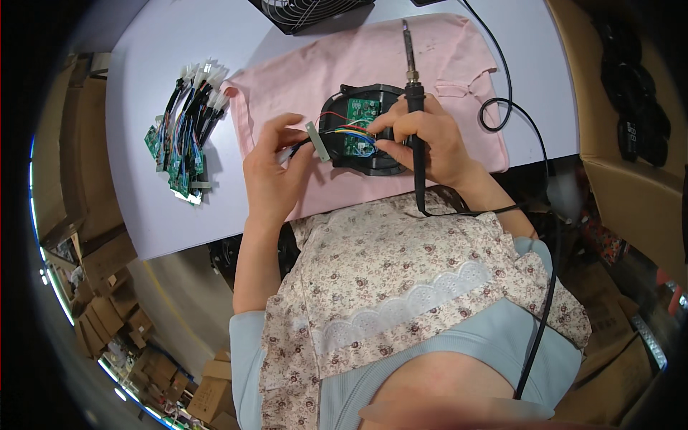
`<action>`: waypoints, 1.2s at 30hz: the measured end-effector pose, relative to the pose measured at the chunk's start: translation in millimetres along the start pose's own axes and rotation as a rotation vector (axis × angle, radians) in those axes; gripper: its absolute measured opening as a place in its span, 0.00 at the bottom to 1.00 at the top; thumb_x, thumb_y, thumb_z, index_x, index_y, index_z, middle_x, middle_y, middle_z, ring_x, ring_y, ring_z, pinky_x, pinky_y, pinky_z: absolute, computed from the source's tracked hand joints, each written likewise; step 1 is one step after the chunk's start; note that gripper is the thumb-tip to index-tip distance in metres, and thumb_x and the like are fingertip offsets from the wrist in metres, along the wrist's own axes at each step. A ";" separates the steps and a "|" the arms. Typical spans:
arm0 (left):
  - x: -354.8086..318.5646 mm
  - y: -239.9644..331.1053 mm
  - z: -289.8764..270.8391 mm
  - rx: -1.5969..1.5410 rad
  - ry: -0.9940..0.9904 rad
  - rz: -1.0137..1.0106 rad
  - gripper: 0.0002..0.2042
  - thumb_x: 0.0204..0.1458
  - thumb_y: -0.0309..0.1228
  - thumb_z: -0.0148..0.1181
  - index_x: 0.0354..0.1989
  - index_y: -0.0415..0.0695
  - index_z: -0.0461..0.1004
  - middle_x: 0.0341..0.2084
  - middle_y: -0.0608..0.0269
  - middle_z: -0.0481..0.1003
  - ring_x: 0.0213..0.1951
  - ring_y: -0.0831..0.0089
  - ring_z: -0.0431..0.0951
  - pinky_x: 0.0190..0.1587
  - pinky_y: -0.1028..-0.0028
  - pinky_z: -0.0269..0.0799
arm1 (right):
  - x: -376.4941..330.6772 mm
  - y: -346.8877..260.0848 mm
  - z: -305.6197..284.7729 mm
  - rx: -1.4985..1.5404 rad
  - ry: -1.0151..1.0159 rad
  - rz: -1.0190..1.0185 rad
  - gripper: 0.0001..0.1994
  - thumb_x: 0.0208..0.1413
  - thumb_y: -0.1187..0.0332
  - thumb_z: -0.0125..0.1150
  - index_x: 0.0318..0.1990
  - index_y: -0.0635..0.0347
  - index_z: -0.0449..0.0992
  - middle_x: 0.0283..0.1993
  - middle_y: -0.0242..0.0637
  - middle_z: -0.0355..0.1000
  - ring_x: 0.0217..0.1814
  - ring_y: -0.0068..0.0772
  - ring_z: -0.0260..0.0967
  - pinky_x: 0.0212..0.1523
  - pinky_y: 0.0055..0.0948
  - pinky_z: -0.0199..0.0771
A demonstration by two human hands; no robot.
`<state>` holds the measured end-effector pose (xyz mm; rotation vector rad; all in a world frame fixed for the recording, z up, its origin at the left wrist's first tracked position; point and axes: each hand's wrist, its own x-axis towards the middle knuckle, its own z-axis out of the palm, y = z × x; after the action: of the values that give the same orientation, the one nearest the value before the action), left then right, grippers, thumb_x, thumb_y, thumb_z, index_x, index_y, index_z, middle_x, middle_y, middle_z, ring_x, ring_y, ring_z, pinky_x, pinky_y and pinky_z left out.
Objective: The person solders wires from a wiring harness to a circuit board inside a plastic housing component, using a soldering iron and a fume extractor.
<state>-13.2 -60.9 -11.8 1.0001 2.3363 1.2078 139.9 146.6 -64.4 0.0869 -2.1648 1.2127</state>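
While the right hand [430, 140] grips a long black soldering iron [413, 93], its fingers curl shut, touching the green circuit board [358, 125] in the black plastic shell [365, 129], mid-frame on pink cloth [444, 57].

The left hand [272, 172] pinches a small grey metal strip [317, 141] with wires. Judging by this, the one board is half done, and a pile of green wired boards [183, 122] waits at upper left.

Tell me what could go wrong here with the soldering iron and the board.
The soldering iron in the right hand points away from the board, its tip over the pink cloth, which it might scorch. The left hand pinches wires running to the board; a tug could strain them. The iron's cord loops off the table edge and could snag.
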 end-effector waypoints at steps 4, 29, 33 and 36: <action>2.8 -8.1 -12.3 0.201 -0.148 0.087 0.16 0.52 0.19 0.65 0.49 0.43 0.81 0.43 0.61 0.82 0.46 0.69 0.82 0.56 0.67 0.72 | 6.1 -4.0 0.0 -0.068 -0.014 -0.059 0.12 0.48 0.74 0.73 0.33 0.52 0.73 0.34 0.23 0.80 0.38 0.30 0.75 0.56 0.36 0.67; 22.4 23.3 53.8 -0.099 -0.092 0.366 0.19 0.51 0.17 0.59 0.53 0.42 0.78 0.52 0.53 0.78 0.53 0.55 0.78 0.54 0.63 0.75 | -23.8 -7.3 -1.4 0.322 0.329 0.435 0.16 0.55 0.78 0.69 0.46 0.62 0.67 0.49 0.40 0.79 0.36 0.23 0.70 0.36 0.24 0.71; 22.7 27.1 50.1 0.005 -0.184 0.380 0.14 0.52 0.22 0.64 0.48 0.46 0.81 0.45 0.56 0.77 0.49 0.58 0.78 0.51 0.64 0.75 | -20.5 -4.1 1.3 0.257 0.354 0.352 0.15 0.56 0.78 0.68 0.45 0.63 0.66 0.49 0.41 0.79 0.36 0.23 0.70 0.34 0.22 0.71; 22.5 25.8 48.3 0.035 -0.184 0.357 0.11 0.52 0.24 0.68 0.44 0.47 0.83 0.41 0.57 0.76 0.46 0.59 0.77 0.49 0.65 0.75 | -19.3 -4.0 -6.4 0.040 0.332 0.123 0.15 0.55 0.79 0.69 0.44 0.61 0.66 0.49 0.39 0.79 0.36 0.25 0.70 0.35 0.23 0.71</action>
<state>9.5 -6.6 -18.7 1.5212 2.1006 1.1402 159.7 144.6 -70.0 -0.2201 -1.8783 1.2413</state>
